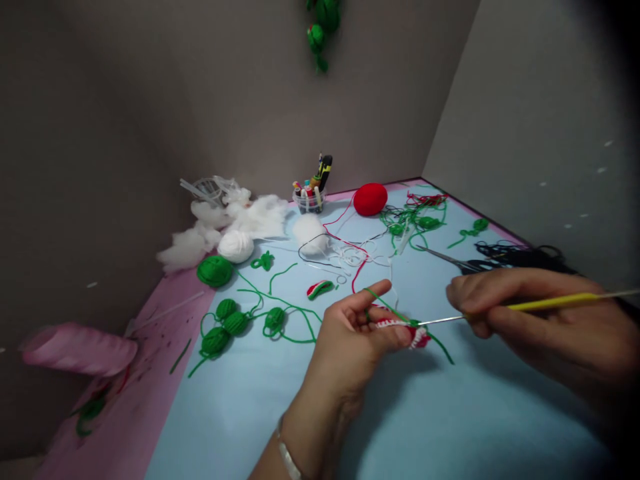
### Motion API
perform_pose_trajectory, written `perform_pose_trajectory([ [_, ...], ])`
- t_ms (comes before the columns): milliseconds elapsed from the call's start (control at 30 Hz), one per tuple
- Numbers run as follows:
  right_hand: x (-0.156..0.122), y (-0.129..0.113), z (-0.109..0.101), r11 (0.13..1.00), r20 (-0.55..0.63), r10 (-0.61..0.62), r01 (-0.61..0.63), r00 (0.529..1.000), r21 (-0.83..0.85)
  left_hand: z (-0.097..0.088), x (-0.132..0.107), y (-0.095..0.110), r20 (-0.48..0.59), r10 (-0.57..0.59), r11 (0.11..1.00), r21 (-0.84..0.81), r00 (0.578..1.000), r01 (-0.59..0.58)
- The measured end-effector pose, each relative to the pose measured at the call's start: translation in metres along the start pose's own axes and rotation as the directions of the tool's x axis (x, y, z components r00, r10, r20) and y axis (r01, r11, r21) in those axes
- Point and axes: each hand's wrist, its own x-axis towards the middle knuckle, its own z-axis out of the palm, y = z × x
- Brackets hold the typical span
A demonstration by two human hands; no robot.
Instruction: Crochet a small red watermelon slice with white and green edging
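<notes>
Crochet piece [400, 330] in red, white and green is sitting between the thumb and fingers of the person's left hand [350, 340], and a green yarn strand [440, 345] is trailing from it. The left grip is closing firmly on this piece, while the index finger is standing up with the strand running over it. The right hand [530, 313] is holding a crochet hook [550, 303] with a yellow handle, and this grip is clamped on the handle, with the metal shaft reaching to the stitches. Both hands are working above the near part of the desk.

A light-blue sheet [250, 420] is covering the desk, and a pink strip [145, 387] is showing along its left edge. Two grey walls [525, 100] are meeting at the far corner and closing the far and right sides. Just beyond the right hand, scissors [450, 260] with black handles are lying on the sheet. Left of the hands, small green yarn balls [235, 323] are lying in a loose chain, and a little finished crochet slice [320, 288] is resting near the left fingers. Farther away, a red yarn ball [370, 199], a white yarn ball [235, 246] and white stuffing [255, 217] are sitting near a clear cup of pens [309, 200]. Below the hands, the blue sheet is running on toward the near edge.
</notes>
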Motion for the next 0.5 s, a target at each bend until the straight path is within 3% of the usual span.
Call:
perform_pose_trajectory([
  [67,0.0,0.003,0.007,0.988,0.007,0.104,-0.104,0.995,0.114,0.002,-0.001,0.0,0.005,-0.003,1.0,0.001,1.0,0.003],
  [133,-0.001,0.006,0.015,0.984,-0.009,0.142,-0.14,0.99,0.113,0.005,-0.003,0.001,0.018,-0.029,1.0,0.01,0.999,0.029],
  [300,-0.004,0.013,0.028,0.991,-0.09,-0.08,0.069,0.993,-0.112,0.009,-0.005,-0.002,0.015,-0.046,0.999,0.0,0.999,0.046],
  [500,-0.01,0.011,0.031,0.977,-0.104,-0.14,0.121,0.985,-0.174,0.009,-0.005,-0.006,-0.082,0.029,0.999,-0.021,0.996,-0.031],
])
